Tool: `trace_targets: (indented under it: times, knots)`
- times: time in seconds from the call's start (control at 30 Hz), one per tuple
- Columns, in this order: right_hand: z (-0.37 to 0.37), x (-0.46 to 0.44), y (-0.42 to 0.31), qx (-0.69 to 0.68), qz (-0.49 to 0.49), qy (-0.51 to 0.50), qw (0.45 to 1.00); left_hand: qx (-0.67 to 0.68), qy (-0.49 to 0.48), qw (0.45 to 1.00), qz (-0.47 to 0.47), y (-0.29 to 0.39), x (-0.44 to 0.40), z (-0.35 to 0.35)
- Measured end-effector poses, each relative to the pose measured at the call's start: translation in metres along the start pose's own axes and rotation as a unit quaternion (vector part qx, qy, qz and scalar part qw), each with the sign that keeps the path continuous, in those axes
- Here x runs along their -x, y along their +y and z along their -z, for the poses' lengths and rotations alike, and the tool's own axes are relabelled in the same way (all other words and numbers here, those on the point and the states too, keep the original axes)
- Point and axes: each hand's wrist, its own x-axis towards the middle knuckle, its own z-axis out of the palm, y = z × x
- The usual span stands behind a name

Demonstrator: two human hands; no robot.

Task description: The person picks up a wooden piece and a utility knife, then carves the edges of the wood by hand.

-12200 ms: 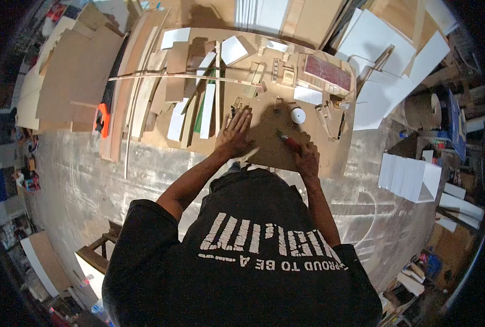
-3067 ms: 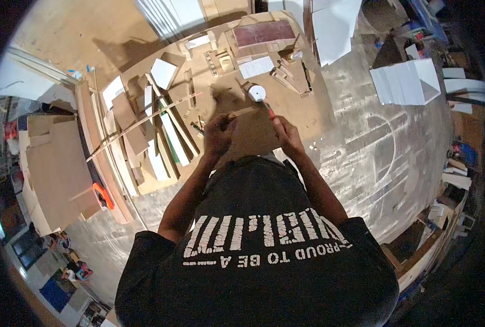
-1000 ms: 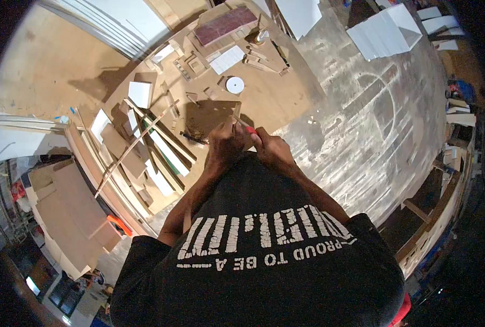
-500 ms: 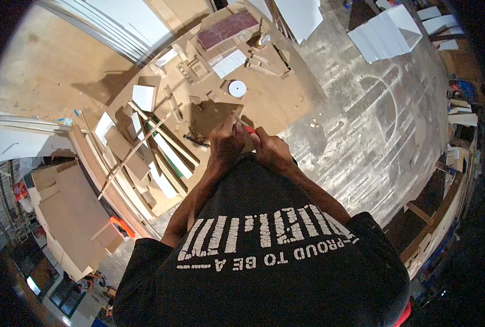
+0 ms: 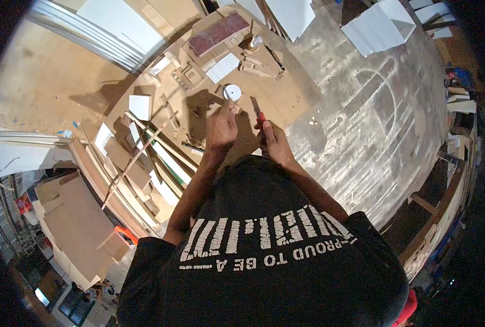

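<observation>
My right hand (image 5: 273, 143) is closed around a red utility knife (image 5: 261, 116), its long dark blade pointing up and away from me. To its left, my left hand (image 5: 222, 129) is closed, with the fingertips pinching a small light-brown piece (image 5: 236, 109) that looks like wood; its exact shape is unclear. Just beyond those fingertips is a round white disc (image 5: 231, 92) with a dark centre hole, like a roll seen from above. Whether the fingers touch the disc cannot be made out. Both hands are above a brown wooden board (image 5: 286, 98).
Small wooden blocks (image 5: 185, 75), a white sheet (image 5: 223, 67) and a dark red panel (image 5: 219, 34) lie toward the far side. Long wood strips (image 5: 136, 161) are heaped at left. An orange-handled tool (image 5: 126, 235) rests near a brown box (image 5: 81, 220). Grey concrete floor (image 5: 362, 141) spreads at right.
My hands have moved apart from being close together. The left has reached forward to the white disc; the knife in my right hand now points away with its blade in plain sight.
</observation>
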Motion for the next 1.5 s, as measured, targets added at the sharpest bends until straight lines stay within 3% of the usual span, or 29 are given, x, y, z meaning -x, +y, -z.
trace_targets:
  times: [0.13, 0.23, 0.33, 0.5, 0.83, 1.0, 1.2, 1.33, 1.43, 1.5]
  knots:
    - [-0.009, 0.002, -0.004, 0.167, 0.113, 0.016, 0.979, -0.007, -0.018, 1.000, 0.009, 0.003, -0.003, 0.004]
    - [-0.016, -0.003, -0.008, 0.173, 0.207, 0.046, 0.962, -0.014, -0.005, 1.000, -0.011, 0.003, -0.003, 0.003]
    - [-0.018, 0.001, -0.027, 0.224, 0.128, 0.009, 0.966, -0.004, 0.006, 1.000, -0.026, 0.006, -0.003, 0.002]
    - [-0.021, 0.000, -0.024, 0.252, 0.161, 0.021, 0.954, -0.012, -0.008, 1.000, 0.001, 0.014, -0.003, 0.002]
    - [-0.023, 0.002, -0.028, 0.263, 0.166, 0.019, 0.950, -0.003, 0.021, 0.999, -0.040, 0.011, -0.001, 0.004]
    - [-0.022, -0.001, -0.025, 0.340, 0.095, -0.014, 0.935, -0.016, 0.034, 0.999, -0.033, 0.009, -0.002, 0.001]
    - [-0.030, -0.001, -0.021, 0.331, 0.126, 0.008, 0.935, -0.015, 0.016, 1.000, 0.018, 0.004, 0.002, -0.006]
    - [-0.030, -0.001, -0.033, 0.371, 0.084, 0.002, 0.925, -0.026, 0.000, 0.999, -0.042, 0.009, 0.001, 0.001]
    - [-0.027, 0.002, -0.029, 0.387, 0.092, 0.012, 0.917, -0.049, -0.011, 0.998, -0.032, 0.017, 0.006, 0.002]
    - [-0.013, -0.011, 0.015, 0.450, 0.050, -0.056, 0.890, -0.064, -0.055, 0.996, 0.004, 0.010, 0.006, -0.004]
